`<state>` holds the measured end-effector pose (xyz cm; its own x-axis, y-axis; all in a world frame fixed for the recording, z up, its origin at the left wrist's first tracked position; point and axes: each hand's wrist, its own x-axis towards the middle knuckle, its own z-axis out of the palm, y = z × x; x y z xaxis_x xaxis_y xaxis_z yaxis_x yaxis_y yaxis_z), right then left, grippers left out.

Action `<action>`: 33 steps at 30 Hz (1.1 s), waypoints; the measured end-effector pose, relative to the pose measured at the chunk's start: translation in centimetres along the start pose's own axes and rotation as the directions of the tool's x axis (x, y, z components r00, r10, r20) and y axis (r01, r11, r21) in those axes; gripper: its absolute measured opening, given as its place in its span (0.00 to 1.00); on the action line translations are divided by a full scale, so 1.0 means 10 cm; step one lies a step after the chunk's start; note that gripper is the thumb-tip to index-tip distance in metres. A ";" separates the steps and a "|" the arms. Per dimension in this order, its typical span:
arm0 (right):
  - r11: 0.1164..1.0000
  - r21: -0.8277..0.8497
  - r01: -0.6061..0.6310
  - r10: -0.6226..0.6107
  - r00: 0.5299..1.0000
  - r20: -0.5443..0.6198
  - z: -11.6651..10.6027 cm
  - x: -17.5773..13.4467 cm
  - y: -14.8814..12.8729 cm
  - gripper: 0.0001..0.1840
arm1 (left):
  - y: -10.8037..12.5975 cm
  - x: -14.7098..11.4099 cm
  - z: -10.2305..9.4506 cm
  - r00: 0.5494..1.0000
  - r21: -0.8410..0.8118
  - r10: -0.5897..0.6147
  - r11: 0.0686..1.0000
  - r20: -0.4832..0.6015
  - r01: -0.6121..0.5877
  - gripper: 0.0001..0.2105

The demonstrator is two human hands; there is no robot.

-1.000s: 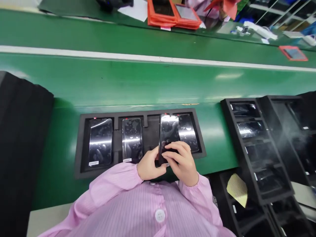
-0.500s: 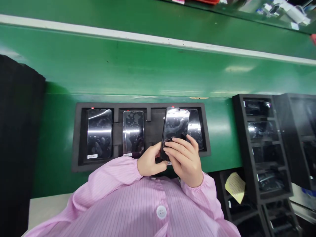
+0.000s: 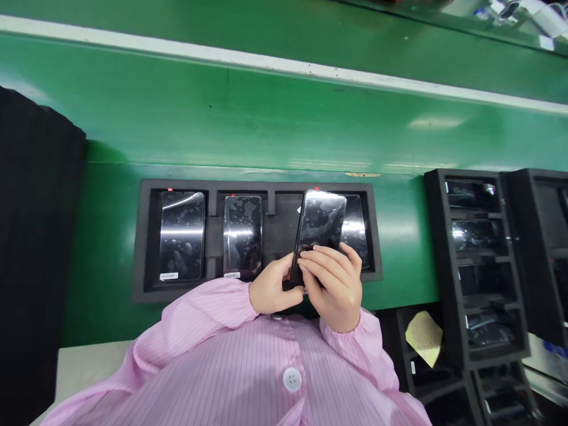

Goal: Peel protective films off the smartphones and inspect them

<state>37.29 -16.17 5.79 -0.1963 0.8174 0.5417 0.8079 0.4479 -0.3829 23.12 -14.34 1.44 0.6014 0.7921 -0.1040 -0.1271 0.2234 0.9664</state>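
Note:
A black, glossy smartphone (image 3: 323, 216) with a red tab at its top edge is held tilted above the right part of a dark foam tray (image 3: 136, 248). My left hand (image 3: 273, 287) grips its lower left edge, with the thumb at the bottom. Across the lower part of the screen lie the bent fingers of my right hand (image 3: 335, 284), close together against the phone. Behind the held phone, another phone (image 3: 356, 228) is partly covered in the tray. Two more phones, one far left (image 3: 181, 236) and one left of centre (image 3: 243, 236), have red tabs and white labels.
A tall black stack (image 3: 35, 248) stands on the left of the green bench (image 3: 399, 236). To the right, black trays (image 3: 444, 260) with dark screens lean at a slant. A yellow paper note (image 3: 423, 337) lies at lower right. A white strip (image 3: 266, 59) crosses the bench's back.
The view has shifted slightly, so the tray appears a little higher and further right. Both hands keep nearly the same hold on the phone.

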 end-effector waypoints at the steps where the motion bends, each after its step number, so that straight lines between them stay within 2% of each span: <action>1: 1.000 -0.002 0.001 -0.001 1.000 -0.001 0.00 0.00 0.00 0.08 | -0.01 0.00 0.00 1.000 0.005 0.004 1.000 -0.001 -0.004 0.13; 8: 1.000 -0.006 -0.002 0.002 1.000 -0.017 0.01 0.01 0.00 0.08 | 0.00 0.01 -0.01 0.999 0.077 0.040 0.996 -0.002 -0.039 0.13; 15: 1.000 0.005 0.007 -0.007 1.000 0.024 -0.01 0.03 0.01 0.10 | 0.01 0.01 -0.01 1.000 0.117 0.025 0.993 -0.007 -0.024 0.14; 21: 0.998 0.054 -0.020 0.017 0.999 0.048 0.03 0.02 0.05 0.09 | 0.00 0.03 0.02 0.999 0.094 0.029 0.995 -0.020 -0.027 0.16; 23: 0.994 0.098 -0.053 0.048 0.997 0.052 0.04 0.00 0.08 0.09 | -0.01 0.02 0.03 0.999 0.074 0.018 0.997 -0.049 -0.014 0.24; 26: 0.986 0.116 -0.123 0.119 0.992 0.038 0.04 -0.02 0.12 0.08 | -0.04 -0.01 0.05 0.996 0.041 -0.009 0.999 -0.091 0.013 0.43; 28: 0.980 0.107 -0.168 0.170 0.985 -0.009 0.04 -0.04 0.15 0.08 | -0.05 -0.03 0.05 0.996 0.053 -0.014 0.998 -0.088 0.019 0.48; 33: 0.965 0.111 -0.237 0.252 0.956 -0.151 0.05 -0.06 0.17 0.07 | -0.06 -0.06 0.05 0.998 0.170 0.014 0.985 -0.064 -0.003 0.37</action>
<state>38.46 -15.70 4.44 0.1000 0.8396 0.5339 0.7647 0.2784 -0.5811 23.17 -15.25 1.03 0.5480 0.8299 -0.1051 0.0067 0.1212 0.9926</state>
